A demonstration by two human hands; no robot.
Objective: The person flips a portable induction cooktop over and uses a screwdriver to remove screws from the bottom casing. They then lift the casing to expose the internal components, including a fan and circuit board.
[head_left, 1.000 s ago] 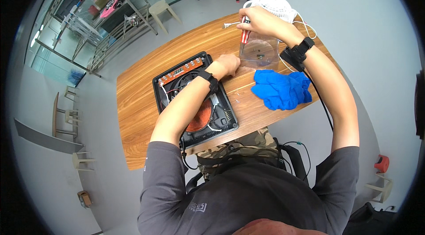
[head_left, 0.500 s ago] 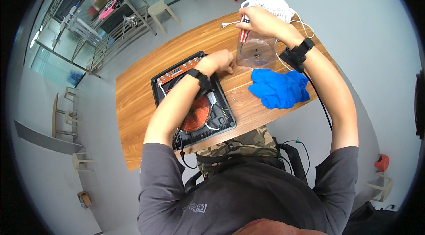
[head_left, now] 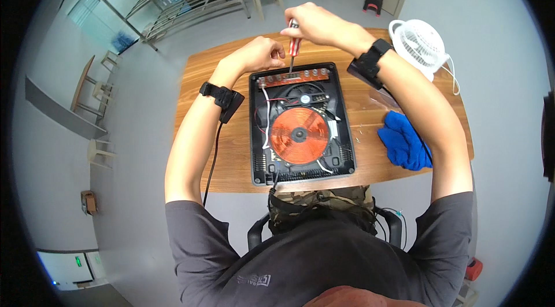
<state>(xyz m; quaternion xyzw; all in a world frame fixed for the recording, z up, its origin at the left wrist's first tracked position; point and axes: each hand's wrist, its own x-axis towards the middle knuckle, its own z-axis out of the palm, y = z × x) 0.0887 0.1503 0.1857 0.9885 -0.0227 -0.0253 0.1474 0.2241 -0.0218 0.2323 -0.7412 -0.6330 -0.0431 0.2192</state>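
An opened induction cooker [head_left: 349, 151] lies on the table, its flat copper coil [head_left: 298, 139] and the orange control board [head_left: 277, 80] along its far edge exposed. My right hand [head_left: 315, 25] is wrapped round a screwdriver [head_left: 294, 47] with a red and white handle. Its shaft points down at the control board; whether the tip touches cannot be made out. Just left of the screwdriver, my left hand [head_left: 261, 54] hovers by the cooker's far edge, fingers curled together. Anything between those fingertips is too small to tell.
A white fan [head_left: 419, 47] with a cord stands at the table's far right. A blue cloth [head_left: 402, 142] lies near the right edge, beside a clear plastic container [head_left: 383, 99] partly hidden by my right arm. Small loose bits [head_left: 358, 133] lie right of the cooker.
Both hands have moved left, from beside the clear container to the cooker's far edge. The screwdriver has come along in my right hand. My view has turned, too.
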